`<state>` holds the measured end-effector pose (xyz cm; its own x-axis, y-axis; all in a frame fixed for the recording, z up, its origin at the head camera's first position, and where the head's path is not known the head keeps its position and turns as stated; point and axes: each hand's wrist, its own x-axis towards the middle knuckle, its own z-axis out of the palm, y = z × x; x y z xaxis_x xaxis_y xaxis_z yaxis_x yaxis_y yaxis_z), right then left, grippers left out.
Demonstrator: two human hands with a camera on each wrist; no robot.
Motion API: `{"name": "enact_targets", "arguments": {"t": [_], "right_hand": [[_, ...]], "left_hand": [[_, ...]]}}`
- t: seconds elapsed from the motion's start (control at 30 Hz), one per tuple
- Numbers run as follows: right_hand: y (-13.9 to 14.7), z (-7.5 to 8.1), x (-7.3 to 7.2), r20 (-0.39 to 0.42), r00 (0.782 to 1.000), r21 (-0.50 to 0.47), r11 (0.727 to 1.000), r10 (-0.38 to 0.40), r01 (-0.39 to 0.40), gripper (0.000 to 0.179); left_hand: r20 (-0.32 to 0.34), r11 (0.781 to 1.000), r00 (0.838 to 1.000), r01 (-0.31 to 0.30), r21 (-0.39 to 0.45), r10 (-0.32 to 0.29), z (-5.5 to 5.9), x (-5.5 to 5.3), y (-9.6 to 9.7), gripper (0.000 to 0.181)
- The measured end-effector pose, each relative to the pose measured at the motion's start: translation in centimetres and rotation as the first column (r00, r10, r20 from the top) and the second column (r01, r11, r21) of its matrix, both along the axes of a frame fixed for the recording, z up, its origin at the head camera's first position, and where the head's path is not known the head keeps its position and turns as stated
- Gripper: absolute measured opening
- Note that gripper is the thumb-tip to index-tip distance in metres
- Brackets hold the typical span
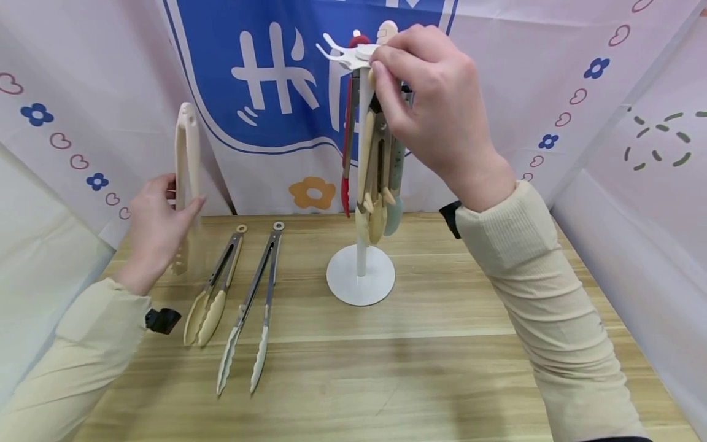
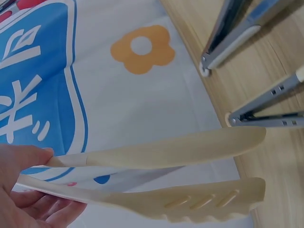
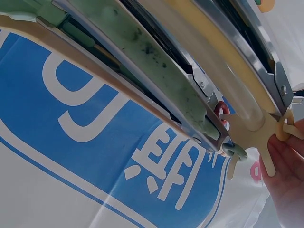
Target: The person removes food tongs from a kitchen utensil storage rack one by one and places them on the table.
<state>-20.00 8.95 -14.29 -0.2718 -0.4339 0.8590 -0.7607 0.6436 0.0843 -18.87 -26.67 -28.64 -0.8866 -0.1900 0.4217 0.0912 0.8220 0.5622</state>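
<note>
My left hand [image 1: 160, 224] grips a pair of cream tongs [image 1: 188, 141] near the left wall, thumb on one arm and fingers on the other. In the left wrist view their slotted end spreads apart. At the top of a white hanging stand [image 1: 361, 291], my right hand [image 1: 436, 104] pinches the ring end of pale yellow tongs [image 1: 371, 159] at a hook [image 3: 267, 161]. Green tongs [image 3: 142, 57] and red tongs [image 1: 348, 141] hang from other hooks. The right wrist view shows the fingertips [image 3: 285, 152] right at the yellow ring.
Two pairs of tongs lie on the wooden table [image 1: 442, 368] left of the stand: shorter yellow-tipped tongs [image 1: 212, 313] and longer white-tipped tongs [image 1: 259, 294]. A printed cloth [image 1: 265, 144] hangs close behind the stand, and white cloth walls border both sides.
</note>
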Motion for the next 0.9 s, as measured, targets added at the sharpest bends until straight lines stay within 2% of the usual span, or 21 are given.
{"name": "enact_targets", "arguments": {"t": [0.37,0.67,0.9], "right_hand": [[0.0,0.0,0.0,0.002,1.000,-0.002,1.000,-0.003,0.003,0.034],[0.0,0.0,0.0,0.004,1.000,-0.002,1.000,-0.008,0.008,0.034],[-0.1,0.0,-0.1,-0.001,1.000,-0.005,1.000,-0.008,0.008,0.034]], "left_hand": [[0.011,0.995,1.000,0.015,-0.098,-0.014,-0.4,0.1,-2.0,0.049],[0.098,0.989,0.995,0.049,-0.137,-0.036,-0.7,0.0,-4.0,0.049],[0.194,0.983,0.979,0.100,-0.152,-0.069,-1.1,0.0,-5.3,0.041]]}}
